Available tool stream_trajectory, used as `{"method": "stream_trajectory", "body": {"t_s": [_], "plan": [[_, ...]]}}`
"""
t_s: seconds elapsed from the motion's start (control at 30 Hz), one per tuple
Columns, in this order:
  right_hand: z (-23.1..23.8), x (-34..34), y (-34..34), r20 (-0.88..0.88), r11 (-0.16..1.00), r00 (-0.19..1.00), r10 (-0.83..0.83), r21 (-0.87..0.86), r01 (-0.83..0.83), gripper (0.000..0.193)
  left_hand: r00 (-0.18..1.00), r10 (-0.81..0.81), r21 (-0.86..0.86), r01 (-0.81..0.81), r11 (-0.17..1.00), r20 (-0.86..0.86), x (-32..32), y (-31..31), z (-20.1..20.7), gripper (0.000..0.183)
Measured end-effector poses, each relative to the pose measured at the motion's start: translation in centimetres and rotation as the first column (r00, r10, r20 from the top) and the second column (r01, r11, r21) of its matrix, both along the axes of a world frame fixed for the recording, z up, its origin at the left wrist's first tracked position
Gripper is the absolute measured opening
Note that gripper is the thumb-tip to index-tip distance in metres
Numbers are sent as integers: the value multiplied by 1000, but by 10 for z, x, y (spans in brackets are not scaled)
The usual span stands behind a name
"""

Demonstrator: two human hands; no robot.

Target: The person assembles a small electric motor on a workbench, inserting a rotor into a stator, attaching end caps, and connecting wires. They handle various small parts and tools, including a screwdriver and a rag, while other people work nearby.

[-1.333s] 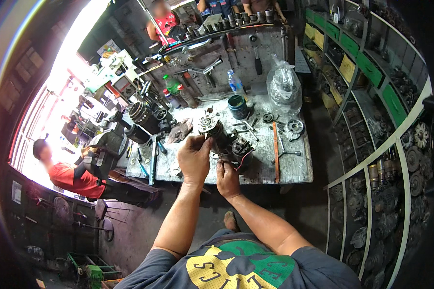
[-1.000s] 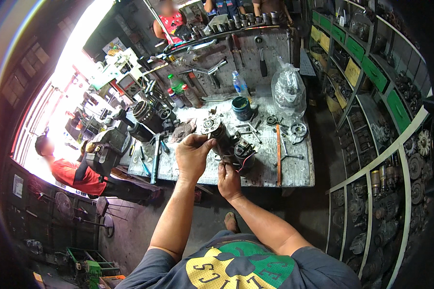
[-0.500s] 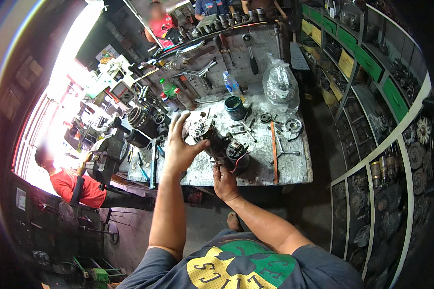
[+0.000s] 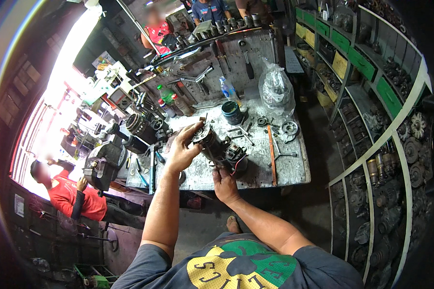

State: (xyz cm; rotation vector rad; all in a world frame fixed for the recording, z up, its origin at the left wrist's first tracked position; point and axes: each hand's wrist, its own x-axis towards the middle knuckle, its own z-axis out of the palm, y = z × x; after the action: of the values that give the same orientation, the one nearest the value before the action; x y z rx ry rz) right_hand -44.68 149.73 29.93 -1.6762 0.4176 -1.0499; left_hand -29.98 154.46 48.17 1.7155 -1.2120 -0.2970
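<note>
Head view, the only one: both bare hands are at the near side of a worn grey bench (image 4: 255, 176), on a dark cylindrical unit (image 4: 214, 150) that leans between them, its pale metal end face up beside the left fingers. Left hand (image 4: 181, 151): set in a broad span round the unit's upper end, fingertips at the far edge of the end face, thumb against the near side. Right hand (image 4: 225, 186): lower and nearer the body, narrow, thumb and fingers closed on the unit's bottom end; some fingertips hidden beneath. Just beyond the right hand, a second dark part (image 4: 236, 155) with a thin pink wire; cannot tell if it is joined to the held unit. Left of the left hand, a blue-handled hammer (image 4: 153, 168) lies lengthwise. Ahead of both hands, a dark tub (image 4: 232, 114), with a clear bottle (image 4: 227, 88) behind it. To the right of the right hand, an orange strip (image 4: 272, 155), then a three-armed wrench (image 4: 286, 154), and farther off a plastic-wrapped part (image 4: 277, 92). Well out to the left, a co-worker in a red shirt (image 4: 84, 200) stands at a heavy vise (image 4: 102, 166).
</note>
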Motion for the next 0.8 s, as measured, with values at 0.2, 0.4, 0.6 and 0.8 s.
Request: {"method": "stream_trajectory", "body": {"t_s": [0.2, 0.4, 0.6, 0.8], "plan": [[13, -19, -4, -201, 1000, 980, -1, -24, -4, 26, 998, 62, -146, -57, 988, 33, -1, -8, -15, 68], [45, -96, -2, -459, 978, 871, 177, -14, -206, 29, 991, 88, -114, -76, 991, 98, -6, -3, -16, 73], [95, -171, -15, -463, 907, 784, 415, 141, -397, 28, 922, 245, -241, -175, 955, 301, -18, -10, -29, 77], [162, -162, -58, -354, 978, 922, 155, -78, -194, 19, 922, 271, -351, -166, 922, 276, -20, -18, -45, 69]]}}
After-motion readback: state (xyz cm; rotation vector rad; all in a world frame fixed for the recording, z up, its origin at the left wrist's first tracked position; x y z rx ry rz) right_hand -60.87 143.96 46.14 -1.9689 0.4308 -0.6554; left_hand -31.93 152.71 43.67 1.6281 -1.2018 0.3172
